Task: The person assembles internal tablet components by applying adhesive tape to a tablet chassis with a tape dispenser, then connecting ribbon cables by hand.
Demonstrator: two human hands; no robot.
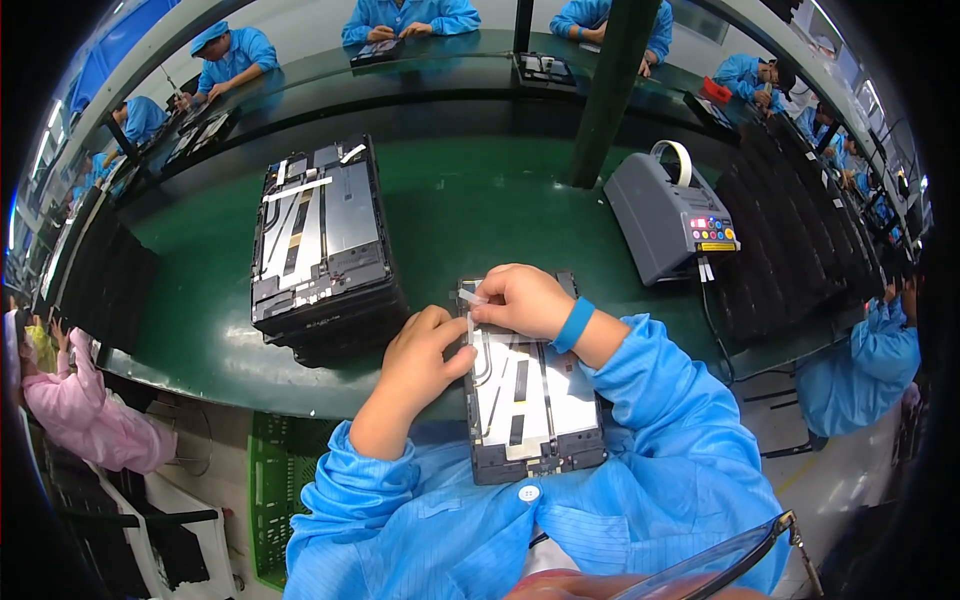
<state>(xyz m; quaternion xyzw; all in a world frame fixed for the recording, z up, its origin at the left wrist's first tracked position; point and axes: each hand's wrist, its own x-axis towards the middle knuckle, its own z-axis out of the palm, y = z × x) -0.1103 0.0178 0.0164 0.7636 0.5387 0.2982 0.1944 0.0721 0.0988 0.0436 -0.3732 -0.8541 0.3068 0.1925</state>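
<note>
Your left hand and right hand both pinch a clear tape strip over the panel, fingers closed.

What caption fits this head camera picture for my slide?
Both hands, left hand and right hand, press clear tape strip onto open device panel.

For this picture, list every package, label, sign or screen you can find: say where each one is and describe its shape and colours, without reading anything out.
Control panel: on the front of the grey tape dispenser to the right on the green table; a small rectangle with coloured buttons.
Yellow label: a narrow strip just below that panel.
No packages, signs or lit screens can be made out.
</note>
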